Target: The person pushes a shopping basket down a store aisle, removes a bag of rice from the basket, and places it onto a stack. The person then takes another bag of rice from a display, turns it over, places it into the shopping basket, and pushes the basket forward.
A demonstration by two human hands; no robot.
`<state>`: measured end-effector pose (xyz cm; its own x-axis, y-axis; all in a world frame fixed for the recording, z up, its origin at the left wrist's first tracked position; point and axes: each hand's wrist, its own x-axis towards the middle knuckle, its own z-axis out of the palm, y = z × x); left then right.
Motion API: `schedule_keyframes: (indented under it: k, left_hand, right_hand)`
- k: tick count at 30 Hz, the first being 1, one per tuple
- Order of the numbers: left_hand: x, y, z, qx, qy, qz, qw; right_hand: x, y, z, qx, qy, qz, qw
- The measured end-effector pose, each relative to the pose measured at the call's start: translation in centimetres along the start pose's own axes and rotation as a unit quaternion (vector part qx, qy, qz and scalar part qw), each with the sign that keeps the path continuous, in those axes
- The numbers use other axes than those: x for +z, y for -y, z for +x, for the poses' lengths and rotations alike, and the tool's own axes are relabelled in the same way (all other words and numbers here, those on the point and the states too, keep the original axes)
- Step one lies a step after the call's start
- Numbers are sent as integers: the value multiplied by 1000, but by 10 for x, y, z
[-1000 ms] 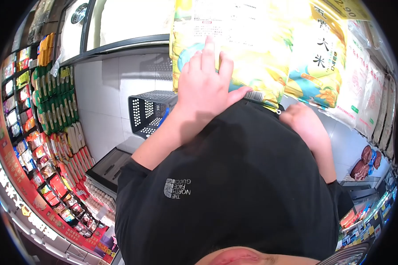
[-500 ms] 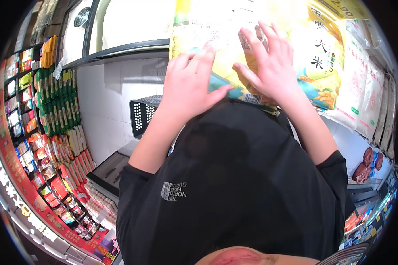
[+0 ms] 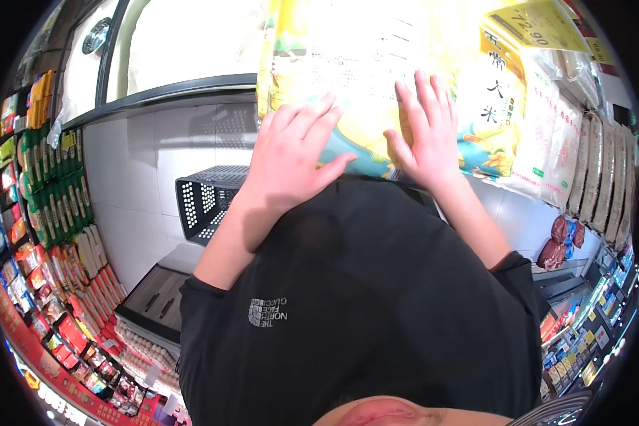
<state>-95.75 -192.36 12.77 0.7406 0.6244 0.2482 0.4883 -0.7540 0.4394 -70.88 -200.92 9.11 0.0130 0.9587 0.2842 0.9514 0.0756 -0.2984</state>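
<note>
A large yellow printed bag with a blue-green lower edge lies right in front of my body. My left hand rests on its left part, palm down, with the fingers spread. On its right part lies my right hand, flat, fingers apart and pointing away from me. Neither hand is wrapped round anything. To the right, beside my right hand, is a second yellow bag with black characters. The bag's upper surface is partly washed out by bright light.
A dark perforated basket stands on the floor at the left. Beyond it are shelves of packets and green packages. White bags and a yellow price sign are at the right. A black-framed bin edge runs upper left.
My right hand has come up from the bag's near right edge onto its surface. My left hand has shifted left and turned slightly. The whole view has moved a little.
</note>
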Motion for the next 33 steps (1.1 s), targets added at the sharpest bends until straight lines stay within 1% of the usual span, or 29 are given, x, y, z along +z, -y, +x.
schedule_keyframes:
  k: [4,7,10,11,12,13,14,15,18,19,22,23,27,30,33]
  left_hand:
    - [5,26,-8,50,3,-36,998]
    - [10,38,-10,81,1,-55,995]
    - [13,50,-6,113,-8,-86,990]
    - [13,55,-4,123,-5,-100,987]
    - [13,59,-2,133,-2,-113,985]
    - [13,62,0,140,0,-118,983]
    - [12,64,1,147,3,-122,982]
    - [12,67,1,153,8,-128,980]
    - [15,72,1,170,11,-137,976]
    - [16,73,2,174,8,-136,975]
    - [17,73,1,184,-2,-130,974]
    - [18,74,1,186,-3,-124,975]
    - [13,77,0,201,-1,-131,971]
    - [-3,89,-5,251,39,-144,956]
    - [-16,104,-19,289,36,-138,947]
  right_hand:
    - [-8,11,-46,4,31,12,999]
    - [2,5,-86,32,17,18,999]
    - [19,4,-101,55,-84,63,993]
    - [25,7,-102,76,-132,62,986]
    - [32,11,-101,146,-167,139,965]
    - [39,15,-98,213,-201,216,932]
    - [42,16,-95,277,-233,289,886]
    - [41,14,-94,315,-219,274,882]
    - [25,11,-89,272,-176,219,920]
    - [16,11,-85,262,-143,166,940]
    - [-5,-4,-72,176,-84,105,975]
    - [-10,-10,-72,169,-61,88,980]
    - [3,-25,-84,159,-35,125,979]
    - [9,-20,-90,170,-47,145,974]
    - [12,-11,-91,190,-63,149,968]
